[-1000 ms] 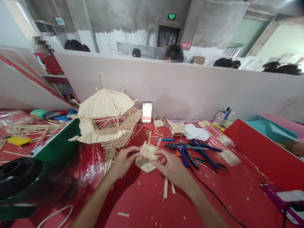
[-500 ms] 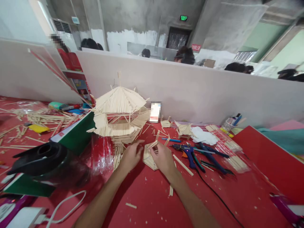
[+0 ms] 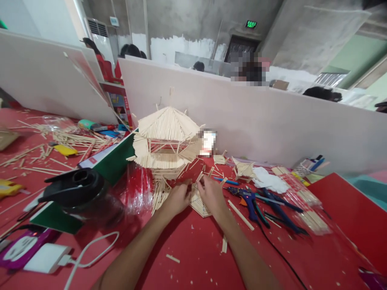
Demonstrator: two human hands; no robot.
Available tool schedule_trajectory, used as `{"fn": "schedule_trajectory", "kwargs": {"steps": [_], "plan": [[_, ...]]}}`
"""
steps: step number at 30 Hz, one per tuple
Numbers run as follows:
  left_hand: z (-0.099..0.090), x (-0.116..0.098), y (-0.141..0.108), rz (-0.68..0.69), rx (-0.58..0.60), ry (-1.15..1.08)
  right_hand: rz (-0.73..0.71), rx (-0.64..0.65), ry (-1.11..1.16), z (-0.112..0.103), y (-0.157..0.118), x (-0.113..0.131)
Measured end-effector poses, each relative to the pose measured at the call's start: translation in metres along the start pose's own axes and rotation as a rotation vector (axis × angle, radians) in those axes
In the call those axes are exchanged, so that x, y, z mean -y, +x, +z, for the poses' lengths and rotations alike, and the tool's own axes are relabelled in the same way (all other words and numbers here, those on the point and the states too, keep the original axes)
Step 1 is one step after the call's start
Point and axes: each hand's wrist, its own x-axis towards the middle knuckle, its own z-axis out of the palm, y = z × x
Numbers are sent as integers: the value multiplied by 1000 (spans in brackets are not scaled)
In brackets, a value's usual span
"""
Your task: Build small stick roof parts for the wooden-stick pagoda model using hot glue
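A small many-sided roof piece of pale wooden sticks [image 3: 200, 206] lies on the red table between my hands. My left hand [image 3: 180, 196] is at its upper left edge, fingers bent together and closed on that edge. With thumb and fingers pinched, my right hand [image 3: 211, 195] holds a short wooden stick [image 3: 200, 176] at the top of the piece; the fingers partly hide it. Just behind, to the left, stands a larger stick-built pavilion [image 3: 165, 163] with a sloping roof. A blue glue gun [image 3: 249, 203] lies right of my right hand.
Pliers [image 3: 279, 209] and bundled sticks [image 3: 311, 217] lie at the right, near a white tissue [image 3: 270, 180]. A dark jug [image 3: 83, 197], a white charger [image 3: 48, 257] and loose sticks [image 3: 81, 141] occupy the left. A pale partition [image 3: 256, 117] runs behind.
The view has swung left, so things appear further right. My left hand has moved in against the roof piece, and its fingers have closed. My right hand stays at the top of the piece.
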Motion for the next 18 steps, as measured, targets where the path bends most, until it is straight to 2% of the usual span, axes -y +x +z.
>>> {"fn": "schedule_trajectory", "kwargs": {"steps": [18], "plan": [[-5,-6,-1,-26,31,43,-9,-4,-15,5,3,-5]]}}
